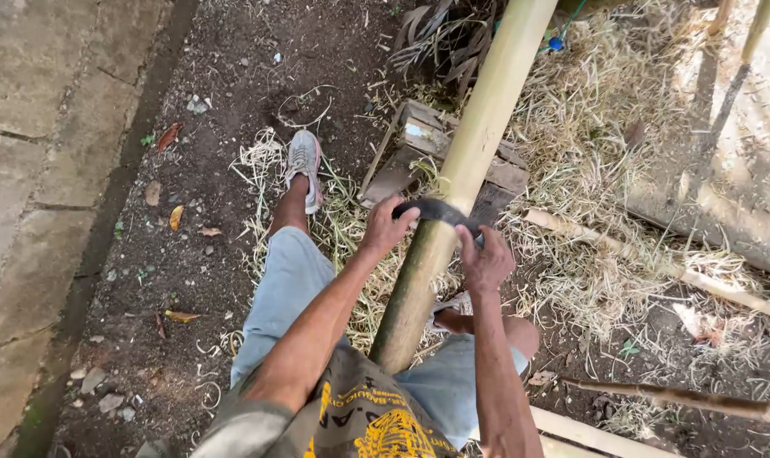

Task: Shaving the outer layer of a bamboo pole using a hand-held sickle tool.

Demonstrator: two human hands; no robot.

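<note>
Seen from the head camera, looking down over the person's own lap. A long bamboo pole (453, 191) runs from between the knees up and away to the top of the view, green at the near end and pale yellow farther up, its middle resting over a weathered wooden block (495, 174). Across the pole lies a dark curved blade (436, 209), set crosswise on the upper surface where green turns to yellow. The left hand (386, 226) is closed on the blade's left end, fingers wrapped over it, just beside the pole. The right hand (485, 259) is closed on the blade's right end, thumb up along the metal, the knuckles touching or nearly touching the pole's right side. Both forearms reach forward from a patterned shirt (359, 416); pale blue shorts (287, 288) cover the thighs. The left foot in a grey sneaker (303, 165) is planted on dark soil to the left of the block. Dry pale shavings (588, 153) are heaped thickly to the right and under the pole. Thinner bamboo sticks (656, 267) lie slantwise on the right. A strip of stone paving (37, 170) borders the soil on the far left, with a few dead leaves near it.
</note>
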